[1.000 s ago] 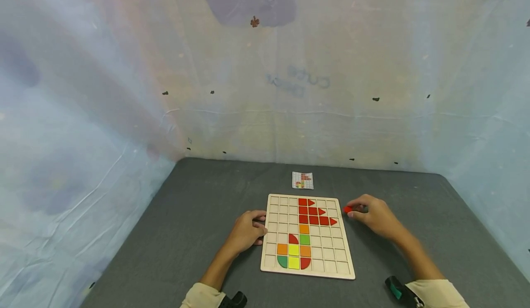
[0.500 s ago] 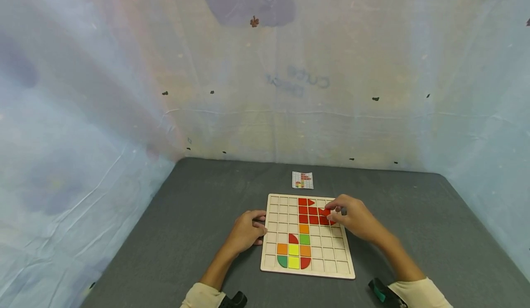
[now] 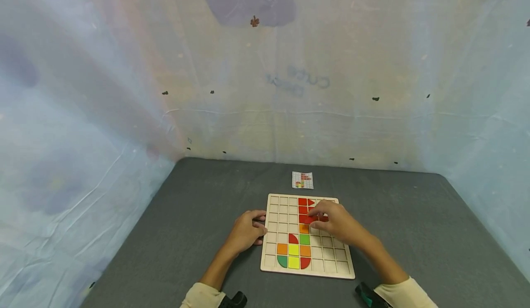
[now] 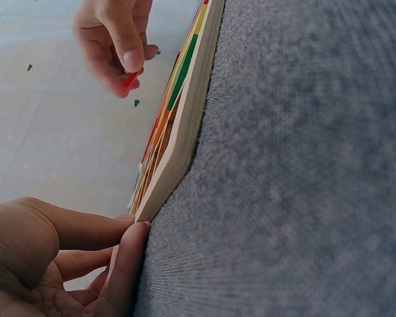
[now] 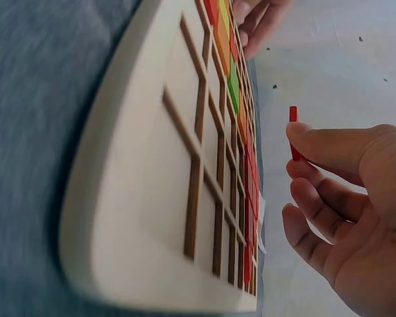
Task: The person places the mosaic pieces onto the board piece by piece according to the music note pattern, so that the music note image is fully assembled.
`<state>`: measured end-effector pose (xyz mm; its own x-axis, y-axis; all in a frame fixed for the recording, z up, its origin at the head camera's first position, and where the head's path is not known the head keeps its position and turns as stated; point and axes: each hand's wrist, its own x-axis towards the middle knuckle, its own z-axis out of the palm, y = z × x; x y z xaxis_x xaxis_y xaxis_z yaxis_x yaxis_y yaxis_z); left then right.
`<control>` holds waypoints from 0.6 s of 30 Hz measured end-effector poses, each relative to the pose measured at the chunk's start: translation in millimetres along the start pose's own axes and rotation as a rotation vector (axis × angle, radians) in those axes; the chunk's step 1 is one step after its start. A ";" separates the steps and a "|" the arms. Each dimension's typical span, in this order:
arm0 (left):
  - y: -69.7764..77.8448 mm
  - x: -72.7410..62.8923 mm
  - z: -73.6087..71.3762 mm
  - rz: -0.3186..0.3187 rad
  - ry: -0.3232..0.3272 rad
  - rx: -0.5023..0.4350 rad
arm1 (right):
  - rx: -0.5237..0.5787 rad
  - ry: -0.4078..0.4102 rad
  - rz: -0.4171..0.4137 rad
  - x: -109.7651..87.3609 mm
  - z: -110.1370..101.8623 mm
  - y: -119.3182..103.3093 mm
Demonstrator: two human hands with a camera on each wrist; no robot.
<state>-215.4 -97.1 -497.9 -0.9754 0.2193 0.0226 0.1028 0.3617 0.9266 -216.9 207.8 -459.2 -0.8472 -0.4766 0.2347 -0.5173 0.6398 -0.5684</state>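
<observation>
A wooden grid board (image 3: 331,254) lies on the table, with red, orange, green and yellow tiles set in some of its squares. My left hand (image 3: 244,229) holds the board's left edge; in the left wrist view its thumb and index finger (image 4: 99,231) meet at that edge. Above the upper part of the board is my right hand (image 3: 341,223), pinching a thin red tile (image 5: 293,113) between thumb and fingers. The right wrist view shows that tile held edge-on, apart from the board. My right fingers hide some red tiles in the head view.
A small printed card (image 3: 302,180) with a coloured grid pattern lies just beyond the board. The dark grey table (image 3: 215,193) reaches back to a patterned cloth (image 3: 265,128), which also hangs at the sides.
My right hand has carried the red tile leftward, from beside the board's right edge to over its red rows. My left hand and the board have stayed put.
</observation>
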 end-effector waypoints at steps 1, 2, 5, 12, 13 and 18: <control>0.2 -0.1 0.0 0.001 0.000 0.000 | 0.003 -0.006 -0.002 0.7 1.3 -1.3; 0.3 -0.3 0.0 0.000 0.001 0.002 | 0.010 -0.013 -0.001 1.4 2.6 -3.0; 0.8 -0.7 -0.2 0.004 0.001 0.001 | 0.029 -0.033 -0.002 3.4 6.0 -8.7; 0.7 -0.7 -0.1 0.003 0.001 0.002 | 0.051 -0.088 0.040 9.5 15.6 -19.2; 0.4 -0.5 0.0 0.002 0.001 0.002 | 0.049 -0.093 0.039 10.4 16.9 -20.4; -0.5 -0.4 -0.3 0.002 -0.002 0.003 | 0.042 -0.119 0.024 15.0 23.3 -26.5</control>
<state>-215.2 -97.6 -498.3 -0.9747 0.2221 0.0237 0.1053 0.3635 0.9256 -213.1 169.6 -459.0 -0.8375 -0.5315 0.1266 -0.4895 0.6270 -0.6061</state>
